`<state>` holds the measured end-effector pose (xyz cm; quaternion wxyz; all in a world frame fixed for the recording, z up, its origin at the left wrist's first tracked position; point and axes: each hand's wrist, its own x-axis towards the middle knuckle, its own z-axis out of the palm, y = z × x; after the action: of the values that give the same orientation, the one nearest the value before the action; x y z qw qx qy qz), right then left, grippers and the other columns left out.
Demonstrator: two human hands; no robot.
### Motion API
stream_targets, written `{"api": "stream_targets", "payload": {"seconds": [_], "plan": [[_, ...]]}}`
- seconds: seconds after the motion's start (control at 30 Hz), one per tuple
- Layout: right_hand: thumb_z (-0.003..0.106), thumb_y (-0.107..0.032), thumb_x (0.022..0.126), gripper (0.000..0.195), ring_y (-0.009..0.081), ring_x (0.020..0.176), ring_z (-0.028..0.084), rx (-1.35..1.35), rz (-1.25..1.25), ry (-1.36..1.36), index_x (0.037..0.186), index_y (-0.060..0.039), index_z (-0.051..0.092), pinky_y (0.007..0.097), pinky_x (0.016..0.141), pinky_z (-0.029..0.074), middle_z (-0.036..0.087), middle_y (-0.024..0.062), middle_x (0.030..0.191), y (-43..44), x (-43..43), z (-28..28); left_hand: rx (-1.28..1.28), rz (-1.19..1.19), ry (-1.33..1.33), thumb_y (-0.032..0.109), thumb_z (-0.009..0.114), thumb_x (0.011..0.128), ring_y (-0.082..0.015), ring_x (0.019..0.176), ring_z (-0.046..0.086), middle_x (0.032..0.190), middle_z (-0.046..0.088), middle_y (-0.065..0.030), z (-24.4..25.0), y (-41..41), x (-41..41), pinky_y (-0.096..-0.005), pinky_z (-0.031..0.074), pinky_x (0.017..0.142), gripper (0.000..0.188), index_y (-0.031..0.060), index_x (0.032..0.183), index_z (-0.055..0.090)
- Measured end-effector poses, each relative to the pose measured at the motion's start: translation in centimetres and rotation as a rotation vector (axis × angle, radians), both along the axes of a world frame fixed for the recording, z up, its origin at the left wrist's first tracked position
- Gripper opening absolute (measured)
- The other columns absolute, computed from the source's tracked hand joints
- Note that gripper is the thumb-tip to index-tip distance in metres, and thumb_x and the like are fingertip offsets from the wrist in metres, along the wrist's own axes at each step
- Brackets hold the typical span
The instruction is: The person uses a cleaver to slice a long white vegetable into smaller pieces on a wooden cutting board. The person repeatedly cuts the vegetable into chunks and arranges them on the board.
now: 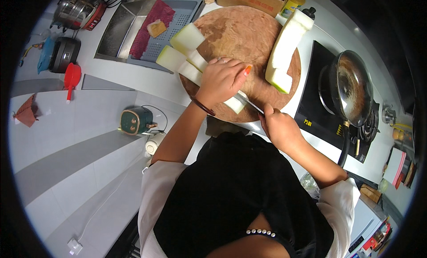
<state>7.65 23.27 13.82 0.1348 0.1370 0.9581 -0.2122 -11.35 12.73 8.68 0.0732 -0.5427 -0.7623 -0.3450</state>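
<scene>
My right hand (pixel 279 127) grips a kitchen knife (pixel 251 104) whose blade lies against the near end of a pale, green-rinded melon strip (pixel 235 104), probably winter melon. My left hand (pixel 218 80), wearing a ring and a dark bangle, holds that strip down from above and hides its middle. Beyond the left fingers, two thick melon ends (pixel 187 38) overhang the left edge of the round wooden chopping board (pixel 238 31). A long curved melon slab (pixel 285 49) lies apart along the board's right side, with green rind at its near end.
A black wok (pixel 354 88) sits on the gas hob (pixel 308 108) at right, its handle pointing towards me. Left of the board is a sink (pixel 116 34) with a grey drain tray (pixel 181 16), a red cloth (pixel 155 16) and a sponge (pixel 156 28). Behind stands a cardboard box (pixel 252 1).
</scene>
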Motion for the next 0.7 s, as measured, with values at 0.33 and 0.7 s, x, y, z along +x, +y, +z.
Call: {"api": "stream_targets", "payload": {"seconds": [0.33,0.7], "plan": [[0.051,-0.023,0.094,0.025,0.0406,0.056,0.061,-0.043,-0.033,0.191,0.087,0.0006,0.044,0.0482,0.05,0.05,0.059,0.0216,0.059,0.8,2.2,-3.6,-0.123,-0.018,0.096,0.024,0.052,0.089,-0.0224,0.089,0.062,0.093,0.067,-0.0025,1.0,1.2,2.0,-0.0395,0.043,0.091,0.023,0.0121,0.1,0.069],[0.052,-0.02,0.093,0.025,0.0407,0.062,0.062,-0.031,-0.025,0.062,0.089,0.0026,0.045,0.046,0.054,0.051,0.061,0.0245,0.069,0.1,0.9,-1.7,-0.126,-0.005,0.069,0.023,0.051,0.09,-0.0245,0.087,0.061,0.092,0.067,-0.0028,0.6,0.3,0.8,-0.0377,0.044,0.083,0.022,0.0106,0.095,0.068]]}}
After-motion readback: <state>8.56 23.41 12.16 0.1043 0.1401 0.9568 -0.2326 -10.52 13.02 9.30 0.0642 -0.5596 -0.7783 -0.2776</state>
